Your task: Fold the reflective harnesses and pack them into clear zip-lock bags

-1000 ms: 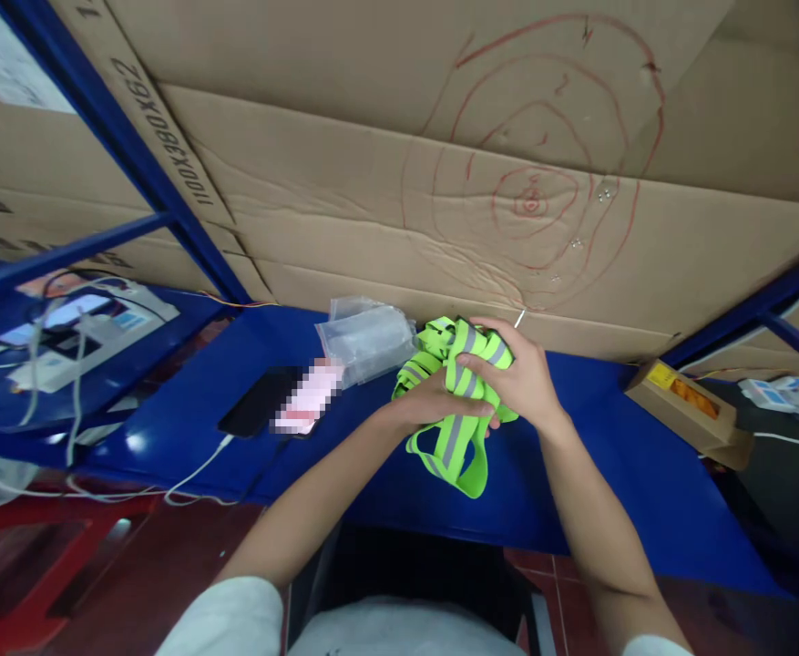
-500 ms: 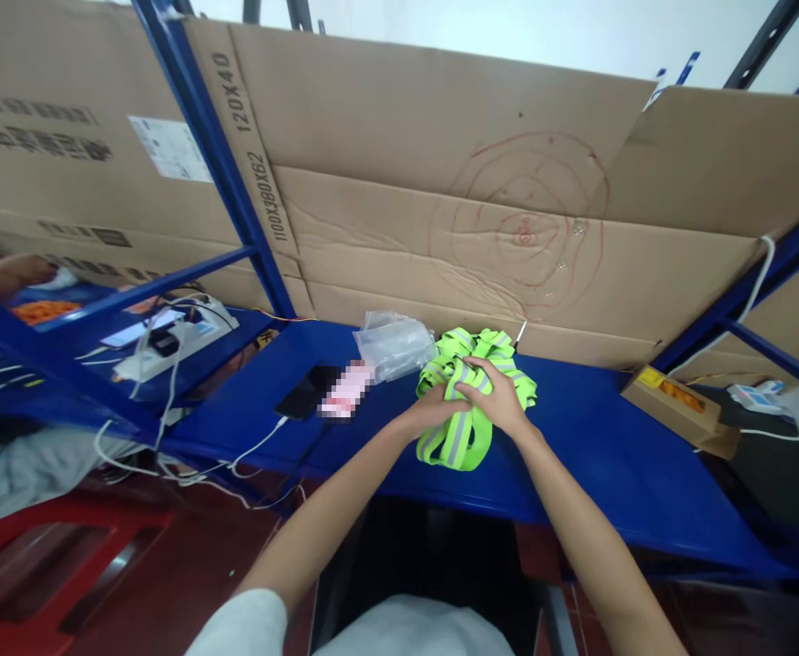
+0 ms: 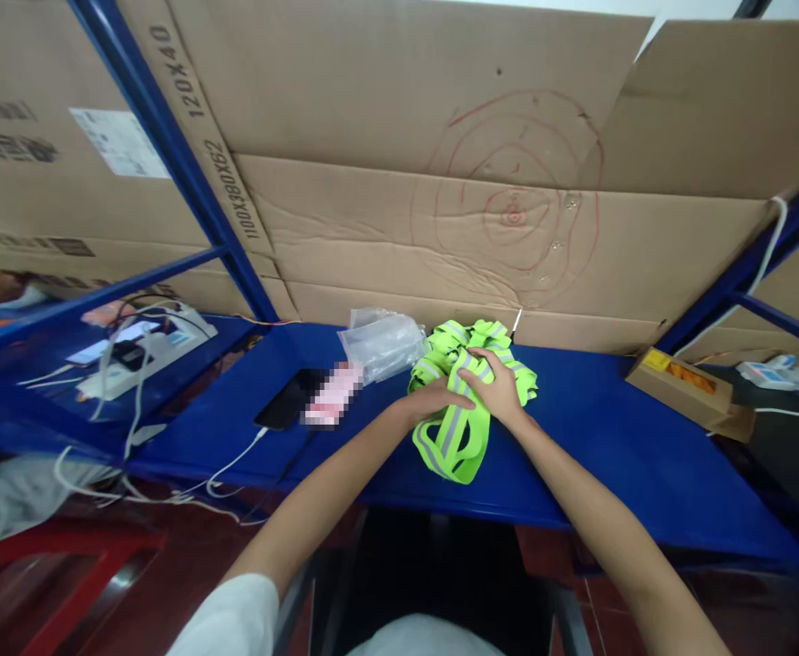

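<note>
A bundle of neon-green reflective straps with grey bands (image 3: 464, 364) lies on the blue shelf top (image 3: 597, 428), a loop of it hanging toward the front edge. My left hand (image 3: 435, 401) grips the bundle from the left with fingers curled over the straps. My right hand (image 3: 496, 390) presses on it from the right, fingers closed around the straps near the top.
A clear plastic bag (image 3: 382, 342) lies left of the straps, beside a black phone (image 3: 288, 399) with a white cable. A small cardboard box (image 3: 690, 390) sits at the right. Large cardboard sheets (image 3: 440, 182) stand behind. Power strips and cables (image 3: 139, 342) cover the left shelf.
My head rose and the view shifted, showing more of the cardboard. Both hands stay on the straps, and a loop hangs lower toward the shelf's front edge than half a second ago.
</note>
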A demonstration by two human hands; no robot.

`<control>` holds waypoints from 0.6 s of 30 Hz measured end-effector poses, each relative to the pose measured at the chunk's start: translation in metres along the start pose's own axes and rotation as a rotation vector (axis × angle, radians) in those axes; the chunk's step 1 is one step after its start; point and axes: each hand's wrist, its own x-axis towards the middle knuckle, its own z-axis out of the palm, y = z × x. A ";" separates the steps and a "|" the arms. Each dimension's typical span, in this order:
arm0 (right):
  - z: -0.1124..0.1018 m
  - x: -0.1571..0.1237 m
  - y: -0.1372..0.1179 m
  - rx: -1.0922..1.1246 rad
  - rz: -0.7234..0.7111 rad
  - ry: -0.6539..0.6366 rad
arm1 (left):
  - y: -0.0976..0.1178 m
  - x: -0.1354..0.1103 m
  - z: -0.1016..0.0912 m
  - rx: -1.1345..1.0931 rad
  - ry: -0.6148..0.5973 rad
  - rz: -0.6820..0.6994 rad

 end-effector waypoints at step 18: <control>-0.004 -0.019 -0.007 -0.249 -0.354 -0.031 | -0.026 -0.011 0.006 -0.149 0.037 -0.084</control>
